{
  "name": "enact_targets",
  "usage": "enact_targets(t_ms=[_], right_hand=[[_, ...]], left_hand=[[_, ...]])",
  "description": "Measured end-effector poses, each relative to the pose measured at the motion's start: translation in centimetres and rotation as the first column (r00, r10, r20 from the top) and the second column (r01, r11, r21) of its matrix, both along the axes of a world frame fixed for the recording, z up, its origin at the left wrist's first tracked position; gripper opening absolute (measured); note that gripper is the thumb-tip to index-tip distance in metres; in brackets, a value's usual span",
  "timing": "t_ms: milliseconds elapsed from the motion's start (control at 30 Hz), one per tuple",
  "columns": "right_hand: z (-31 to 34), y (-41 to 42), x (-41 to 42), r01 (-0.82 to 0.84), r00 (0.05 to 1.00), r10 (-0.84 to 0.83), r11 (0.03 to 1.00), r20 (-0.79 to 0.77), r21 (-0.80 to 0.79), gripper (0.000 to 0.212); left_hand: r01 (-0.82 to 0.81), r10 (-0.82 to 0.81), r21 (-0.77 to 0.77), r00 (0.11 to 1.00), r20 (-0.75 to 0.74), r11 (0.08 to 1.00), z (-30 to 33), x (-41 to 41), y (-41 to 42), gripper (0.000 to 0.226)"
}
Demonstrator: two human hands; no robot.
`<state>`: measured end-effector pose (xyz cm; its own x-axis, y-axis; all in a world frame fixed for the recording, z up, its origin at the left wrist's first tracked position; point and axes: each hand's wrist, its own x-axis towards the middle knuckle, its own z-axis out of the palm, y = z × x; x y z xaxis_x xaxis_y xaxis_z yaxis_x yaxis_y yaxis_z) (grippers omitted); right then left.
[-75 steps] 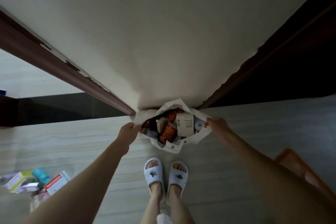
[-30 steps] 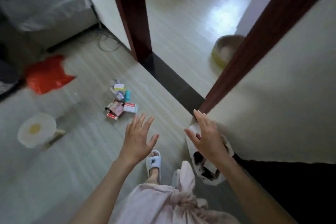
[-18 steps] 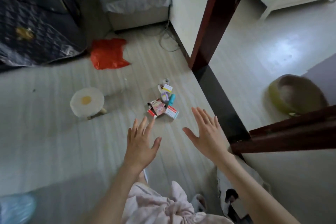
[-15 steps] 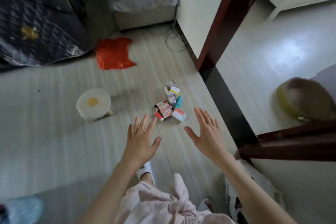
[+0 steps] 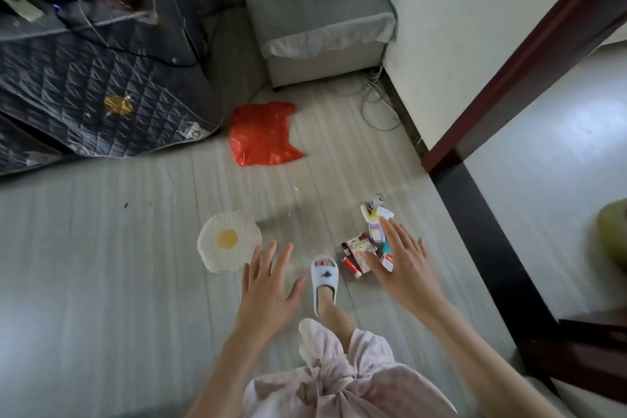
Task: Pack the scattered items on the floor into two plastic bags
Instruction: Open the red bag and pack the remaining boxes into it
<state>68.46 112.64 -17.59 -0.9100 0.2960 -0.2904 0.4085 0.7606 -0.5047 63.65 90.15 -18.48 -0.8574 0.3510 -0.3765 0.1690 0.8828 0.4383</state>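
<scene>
Several small boxes [image 5: 364, 249] beneath right hand [image 5: 402, 265]

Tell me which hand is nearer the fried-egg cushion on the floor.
Left. The left hand hovers open just beside the fried-egg cushion, at its near right edge. The right hand is farther right, beyond the slipper, over the scattered items.

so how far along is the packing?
Nothing packed is visible. Both hands, left hand and right hand, are open and empty. A pile of small items still sits on the floor, and the red plastic bag lies flat, apparently unfilled.
</scene>
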Motion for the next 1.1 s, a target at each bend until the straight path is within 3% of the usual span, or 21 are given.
enact_targets(t_ms=[167, 333, 500, 633, 800, 933, 1100], right_hand=[[-1.9, 1.4, -11.6, -0.045, 0.999, 0.045, 0.999, -0.008, 0.02, 0.07], [-1.0, 3.6, -24.0, -0.065, 0.998, 0.067, 0.996, -0.022, 0.056, 0.069], [0.6, 5.2, -32.5, -0.071, 0.997, 0.07, 0.994, 0.012, 0.089, 0.071], [-0.3, 5.7, -37.3, -0.033, 0.999, 0.029, 0.994, 0.042, 0.107, 0.083], [-4.0, 5.8, -43.0, 0.093, 0.989, -0.101, 0.993, 0.109, 0.079, 0.08], [-9.9, 5.4, -48.3, 0.236, 0.961, -0.246, 0.967, 0.124, 0.093, 0.081], [-20.2, 5.7, -54.1, 0.311, 0.931, -0.323, 0.946, 0.171, 0.095, 0.079]], left_hand=[[0.02, -0.02, -0.071, 1.0, 0.005, 0.997, -0.9, -11.0, 0.6, 0.076], [0.113, -0.117, -0.078, 0.992, -0.047, 0.99, 0.3, -23.6, 4.0, 0.064], [0.166, -0.173, -0.076, 0.981, -0.087, 0.983, 0.5, -33.1, 5.7, 0.083], [0.187, -0.187, -0.045, 0.982, 0.005, 0.981, -1.0, -38.5, 6.2, 0.081], [0.329, -0.328, -0.056, 0.944, 0.034, 0.943, -4.7, -47.8, 7.0, 0.084], [0.577, -0.555, -0.173, 0.816, 0.163, 0.798, -11.3, -56.7, 9.3, 0.088], [0.792, -0.76, -0.235, 0.609, 0.227, 0.564, -20.9, -64.1, 13.5, 0.055]])
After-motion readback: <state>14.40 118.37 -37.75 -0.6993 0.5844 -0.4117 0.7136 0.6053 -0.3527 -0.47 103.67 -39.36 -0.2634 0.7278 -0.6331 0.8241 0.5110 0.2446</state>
